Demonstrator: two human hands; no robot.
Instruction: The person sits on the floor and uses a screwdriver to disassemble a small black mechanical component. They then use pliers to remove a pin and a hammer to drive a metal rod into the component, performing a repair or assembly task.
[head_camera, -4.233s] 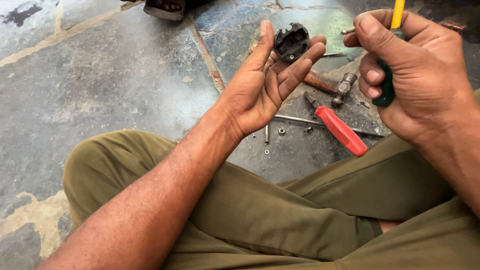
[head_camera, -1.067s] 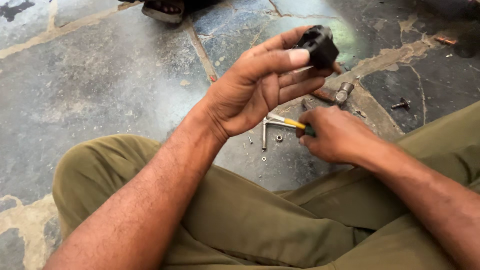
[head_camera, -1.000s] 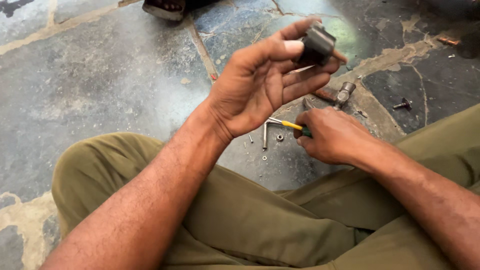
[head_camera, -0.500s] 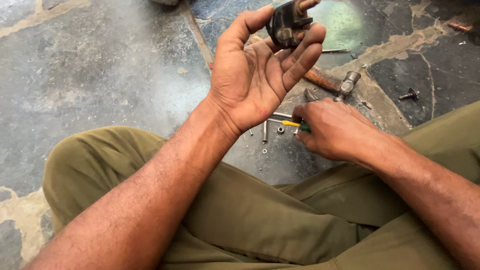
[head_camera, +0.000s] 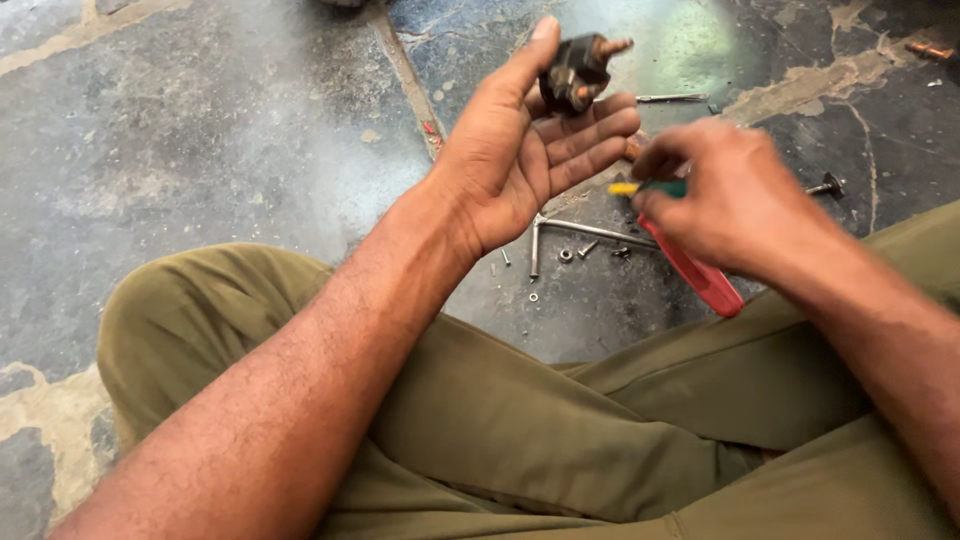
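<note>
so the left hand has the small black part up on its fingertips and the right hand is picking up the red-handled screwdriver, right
Not quite. In the head view the left hand does hold the small black part on its fingertips, but the right hand grips a green and yellow tool; the red-handled screwdriver lies on the floor beneath it.

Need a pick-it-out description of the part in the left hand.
Follow the bare forearm up from the olive trouser knee to the open left hand. At its fingertips sits a small black block, the only dark boxy part, with a coppery threaded stud sticking out.
</note>
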